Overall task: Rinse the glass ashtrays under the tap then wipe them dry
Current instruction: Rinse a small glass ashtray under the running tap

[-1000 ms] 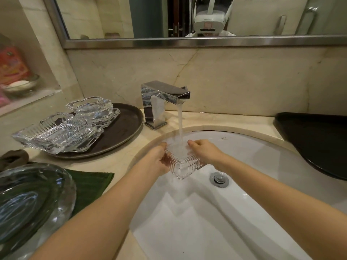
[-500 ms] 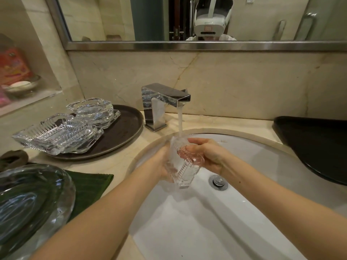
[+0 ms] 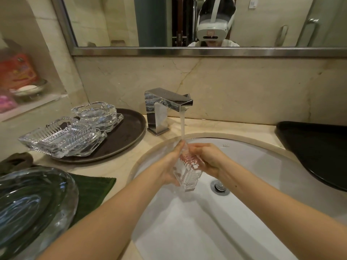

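Since a second ago I've tipped the small ribbed clear glass ashtray (image 3: 188, 172) from flat under the stream to nearly on edge, so water runs down its length.

Big picture: white oval sink basin (image 3: 262, 184) set in the beige marble counter (image 3: 120, 166), square chrome tap (image 3: 165, 107) at its back edge, running. Toward the counter's back-left sits a round dark brown tray (image 3: 129, 132) with the other cut-glass ashtrays (image 3: 63, 136) stacked on it, apparently still waiting. At the front-left edge there's a big smoky glass dish (image 3: 32, 201) on a dark green cloth (image 3: 90, 192).

My left hand (image 3: 170, 166) grips the ashtray's left side, fingers curled round it; my right hand (image 3: 206, 160) holds the right side, thumb over the top rim. It's above the basin, right under the stream.

So: still rinsing, I reckon. Next I'd turn it to flush the other face, shake it off, then go for the cloth. Wet glass is slippery, so a firm hold.
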Demonstrator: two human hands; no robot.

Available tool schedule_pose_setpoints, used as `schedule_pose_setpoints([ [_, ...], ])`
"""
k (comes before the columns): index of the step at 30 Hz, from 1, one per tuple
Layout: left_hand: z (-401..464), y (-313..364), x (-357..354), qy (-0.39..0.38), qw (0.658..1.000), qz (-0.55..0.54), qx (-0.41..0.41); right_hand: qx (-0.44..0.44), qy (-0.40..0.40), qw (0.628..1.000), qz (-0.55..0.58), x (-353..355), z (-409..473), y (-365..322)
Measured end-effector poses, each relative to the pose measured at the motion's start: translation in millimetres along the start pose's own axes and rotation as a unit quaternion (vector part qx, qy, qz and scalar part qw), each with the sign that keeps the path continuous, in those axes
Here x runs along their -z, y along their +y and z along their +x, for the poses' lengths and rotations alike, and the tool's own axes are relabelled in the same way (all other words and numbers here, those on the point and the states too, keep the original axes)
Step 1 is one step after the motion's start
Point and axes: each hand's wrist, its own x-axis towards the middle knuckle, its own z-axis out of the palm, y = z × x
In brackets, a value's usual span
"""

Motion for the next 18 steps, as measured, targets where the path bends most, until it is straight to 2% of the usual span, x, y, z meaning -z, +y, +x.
schedule_pose_setpoints([
  [2, 2.4, 0.6, -0.6, 0.005, 1.0, 0.008, -0.006, 0.001, -0.065, 0.997, -0.036, -1.3, -5.3, -0.7],
  [4, 2.3, 0.0, -2.5, 0.0, 1.0, -0.008, -0.011, 0.01, -0.095, 0.992, -0.08, -6.6, -11.0, -1.4],
  [8, -4.6, 0.7, -4.7, -0.029, 0.997, -0.058, -0.035, 0.04, -0.031, 0.995, -0.082, -16.7, -12.4, 1.1],
  [12, -10.1, 4.2, 1.2, -0.045, 0.996, -0.05, -0.058, 0.095, -0.002, 0.983, -0.155, -14.9, -19.3, 13.6],
  [18, -14.7, 4.9, -5.9, 0.053, 0.992, -0.024, -0.11, 0.142, -0.034, 0.94, -0.307, -8.0, -30.2, 30.3],
])
